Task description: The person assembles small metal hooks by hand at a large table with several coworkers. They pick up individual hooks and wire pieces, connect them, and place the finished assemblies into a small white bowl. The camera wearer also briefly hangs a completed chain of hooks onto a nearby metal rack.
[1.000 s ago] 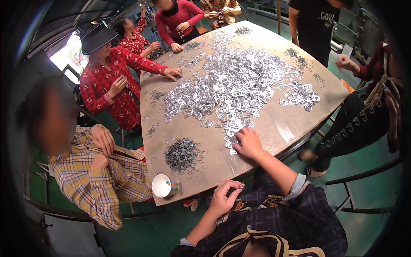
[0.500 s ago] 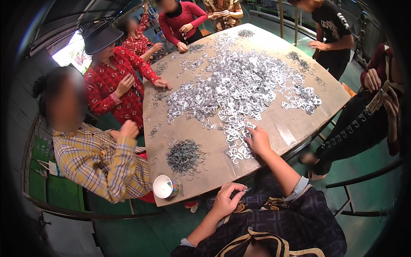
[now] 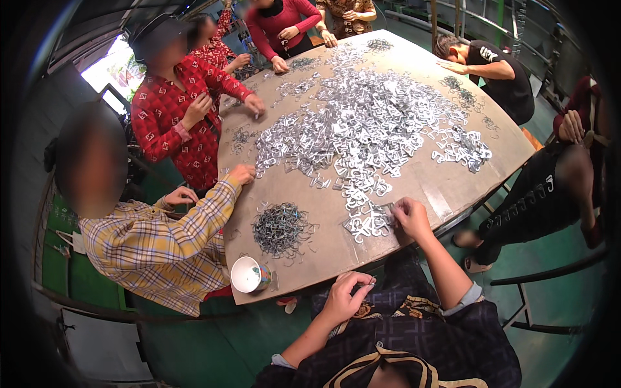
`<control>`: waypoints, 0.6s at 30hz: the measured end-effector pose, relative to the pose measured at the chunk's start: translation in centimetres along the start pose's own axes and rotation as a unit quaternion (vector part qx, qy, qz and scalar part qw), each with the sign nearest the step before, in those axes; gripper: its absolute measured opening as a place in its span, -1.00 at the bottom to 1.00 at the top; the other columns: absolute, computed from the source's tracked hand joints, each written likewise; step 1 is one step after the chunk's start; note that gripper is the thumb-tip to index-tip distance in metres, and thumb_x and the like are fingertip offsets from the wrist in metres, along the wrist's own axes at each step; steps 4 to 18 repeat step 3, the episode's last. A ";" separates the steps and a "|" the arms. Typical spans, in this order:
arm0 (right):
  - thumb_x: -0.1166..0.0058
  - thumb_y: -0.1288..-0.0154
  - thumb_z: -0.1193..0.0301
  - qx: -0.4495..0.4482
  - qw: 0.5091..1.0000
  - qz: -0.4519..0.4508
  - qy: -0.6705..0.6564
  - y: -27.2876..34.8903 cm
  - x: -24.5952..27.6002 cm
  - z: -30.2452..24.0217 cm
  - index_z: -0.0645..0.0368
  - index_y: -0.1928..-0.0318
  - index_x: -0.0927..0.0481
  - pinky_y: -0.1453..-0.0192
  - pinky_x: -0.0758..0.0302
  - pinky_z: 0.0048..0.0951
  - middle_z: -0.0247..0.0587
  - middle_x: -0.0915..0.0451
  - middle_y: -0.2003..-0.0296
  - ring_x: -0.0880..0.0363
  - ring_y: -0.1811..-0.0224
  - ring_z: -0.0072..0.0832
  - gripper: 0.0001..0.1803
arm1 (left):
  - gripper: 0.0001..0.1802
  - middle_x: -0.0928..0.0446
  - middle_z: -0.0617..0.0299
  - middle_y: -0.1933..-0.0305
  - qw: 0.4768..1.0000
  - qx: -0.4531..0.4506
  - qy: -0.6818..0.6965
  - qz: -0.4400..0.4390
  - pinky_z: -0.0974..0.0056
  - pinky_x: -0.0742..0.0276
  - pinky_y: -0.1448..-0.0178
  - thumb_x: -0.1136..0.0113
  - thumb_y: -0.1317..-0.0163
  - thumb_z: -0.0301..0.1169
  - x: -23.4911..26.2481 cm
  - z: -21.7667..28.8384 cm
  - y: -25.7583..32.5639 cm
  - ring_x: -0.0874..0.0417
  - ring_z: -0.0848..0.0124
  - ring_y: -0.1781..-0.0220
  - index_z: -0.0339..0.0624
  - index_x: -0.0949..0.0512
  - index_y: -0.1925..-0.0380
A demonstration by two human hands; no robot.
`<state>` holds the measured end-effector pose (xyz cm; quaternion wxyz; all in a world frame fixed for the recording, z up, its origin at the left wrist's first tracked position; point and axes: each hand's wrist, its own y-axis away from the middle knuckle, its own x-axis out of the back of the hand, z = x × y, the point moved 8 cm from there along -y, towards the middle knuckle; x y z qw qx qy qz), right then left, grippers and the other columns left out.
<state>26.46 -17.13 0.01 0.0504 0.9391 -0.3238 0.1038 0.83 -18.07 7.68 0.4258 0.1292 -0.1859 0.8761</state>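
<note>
My left hand [image 3: 348, 299] is in front of the table's near edge, above my lap. Its thumb and forefinger pinch a small shiny metal piece [image 3: 372, 281], whose shape is hard to make out. My right hand [image 3: 414, 220] hovers by the near right end of the pile, fingers bent together. What it holds, if anything, is hidden. Beside its fingertips lie loose flat silvery metal clips [image 3: 370, 223], part of a big heap [image 3: 369, 123] across the table [image 3: 310, 253]. A round pile of dark wire hooks [image 3: 282, 229] sits to the left.
A white paper cup [image 3: 250, 274] stands at the near left corner. Co-workers line the table: one in a plaid shirt [image 3: 168, 236] at left, one in red [image 3: 178, 123] beyond, others at the far side. A person in black [image 3: 501, 74] bends at the far right.
My right hand has drawn back rightward from the clips, its fingers coming together. My left hand stays nearly still. The plaid-shirted person reaches to the heap; the person in black has bent down.
</note>
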 end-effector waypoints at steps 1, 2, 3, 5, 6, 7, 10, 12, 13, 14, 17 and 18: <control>-0.11 -0.30 0.53 0.004 0.997 -0.035 -0.075 1.3 -0.4 -0.2 0.34 0.38 -0.51 0.55 -0.43 -0.57 -0.20 -0.63 0.57 -0.56 0.64 -0.63 -0.87 | -0.92 -0.66 0.07 0.22 1.000 0.004 0.001 0.000 0.24 -0.52 -0.03 -0.21 -0.18 -0.60 -0.1 -0.1 -0.1 -0.69 0.25 0.13 -0.29 -0.51 0.34; -0.09 -0.33 0.53 -0.037 0.985 -0.066 -0.156 2.9 -1.1 -0.9 0.33 0.32 -0.53 0.54 -0.47 -0.54 -0.18 -0.64 0.57 -0.60 0.62 -0.54 -0.90 | -0.92 -0.66 0.07 0.22 1.000 0.011 0.001 0.002 0.24 -0.52 -0.04 -0.21 -0.18 -0.60 -0.2 -0.2 -0.2 -0.69 0.25 0.13 -0.29 -0.52 0.33; -0.09 -0.33 0.53 -0.041 0.985 -0.070 -0.154 3.0 -1.2 -0.7 0.33 0.32 -0.53 0.54 -0.47 -0.54 -0.18 -0.64 0.57 -0.60 0.62 -0.54 -0.90 | -0.92 -0.66 0.07 0.22 1.000 0.015 0.003 0.004 0.24 -0.52 -0.04 -0.21 -0.18 -0.60 -0.3 -0.2 0.0 -0.69 0.25 0.13 -0.29 -0.52 0.33; -0.09 -0.33 0.53 -0.041 0.985 -0.070 -0.154 3.0 -1.2 -0.7 0.33 0.32 -0.53 0.54 -0.47 -0.54 -0.18 -0.64 0.57 -0.60 0.62 -0.54 -0.90 | -0.92 -0.66 0.07 0.22 1.000 0.015 0.003 0.004 0.24 -0.52 -0.04 -0.21 -0.18 -0.60 -0.3 -0.2 0.0 -0.69 0.25 0.13 -0.29 -0.52 0.33; -0.09 -0.33 0.53 -0.041 0.985 -0.070 -0.154 3.0 -1.2 -0.7 0.33 0.32 -0.53 0.54 -0.47 -0.54 -0.18 -0.64 0.57 -0.60 0.62 -0.54 -0.90 | -0.92 -0.66 0.07 0.22 1.000 0.015 0.003 0.004 0.24 -0.52 -0.04 -0.21 -0.18 -0.60 -0.3 -0.2 0.0 -0.69 0.25 0.13 -0.29 -0.52 0.33; -0.09 -0.33 0.53 -0.041 0.985 -0.070 -0.154 3.0 -1.2 -0.7 0.33 0.32 -0.53 0.54 -0.47 -0.54 -0.18 -0.64 0.57 -0.60 0.62 -0.54 -0.90 | -0.92 -0.66 0.07 0.22 1.000 0.015 0.003 0.004 0.24 -0.52 -0.04 -0.21 -0.18 -0.60 -0.3 -0.2 0.0 -0.69 0.25 0.13 -0.29 -0.52 0.33; -0.09 -0.33 0.53 -0.041 0.985 -0.070 -0.154 3.0 -1.2 -0.7 0.33 0.32 -0.53 0.54 -0.47 -0.54 -0.18 -0.64 0.57 -0.60 0.62 -0.54 -0.90 | -0.92 -0.66 0.07 0.22 1.000 0.015 0.003 0.004 0.24 -0.52 -0.04 -0.21 -0.18 -0.60 -0.3 -0.2 0.0 -0.69 0.25 0.13 -0.29 -0.52 0.33; -0.09 -0.33 0.53 -0.041 0.985 -0.070 -0.154 3.0 -1.2 -0.7 0.33 0.32 -0.53 0.54 -0.47 -0.54 -0.18 -0.64 0.57 -0.60 0.62 -0.54 -0.90 | -0.92 -0.66 0.07 0.22 1.000 0.015 0.003 0.004 0.24 -0.52 -0.04 -0.21 -0.18 -0.60 -0.3 -0.2 0.0 -0.69 0.25 0.13 -0.29 -0.52 0.33; -0.09 -0.33 0.53 -0.041 0.985 -0.070 -0.154 3.0 -1.2 -0.7 0.33 0.32 -0.53 0.54 -0.47 -0.54 -0.18 -0.64 0.57 -0.60 0.62 -0.54 -0.90 | -0.92 -0.66 0.07 0.22 1.000 0.015 0.003 0.004 0.24 -0.52 -0.04 -0.21 -0.18 -0.60 -0.3 -0.2 0.0 -0.69 0.25 0.13 -0.29 -0.52 0.33; -0.09 -0.33 0.53 -0.041 0.985 -0.070 -0.154 3.0 -1.2 -0.7 0.33 0.32 -0.53 0.54 -0.47 -0.54 -0.18 -0.64 0.57 -0.60 0.62 -0.54 -0.90 | -0.92 -0.66 0.07 0.22 1.000 0.015 0.003 0.004 0.24 -0.52 -0.04 -0.21 -0.18 -0.60 -0.3 -0.2 0.0 -0.69 0.25 0.13 -0.29 -0.52 0.33; -0.09 -0.33 0.53 -0.041 0.985 -0.070 -0.154 3.0 -1.2 -0.7 0.33 0.32 -0.53 0.54 -0.47 -0.54 -0.18 -0.64 0.57 -0.60 0.62 -0.54 -0.90 | -0.92 -0.66 0.07 0.22 1.000 0.015 0.003 0.004 0.24 -0.52 -0.04 -0.21 -0.18 -0.60 -0.3 -0.2 0.0 -0.69 0.25 0.13 -0.29 -0.52 0.33; -0.09 -0.33 0.53 -0.041 0.985 -0.070 -0.154 3.0 -1.2 -0.7 0.33 0.32 -0.53 0.54 -0.47 -0.54 -0.18 -0.64 0.57 -0.60 0.62 -0.54 -0.90 | -0.92 -0.66 0.07 0.22 1.000 0.015 0.003 0.004 0.24 -0.52 -0.04 -0.21 -0.18 -0.60 -0.3 -0.2 0.0 -0.69 0.25 0.13 -0.29 -0.52 0.33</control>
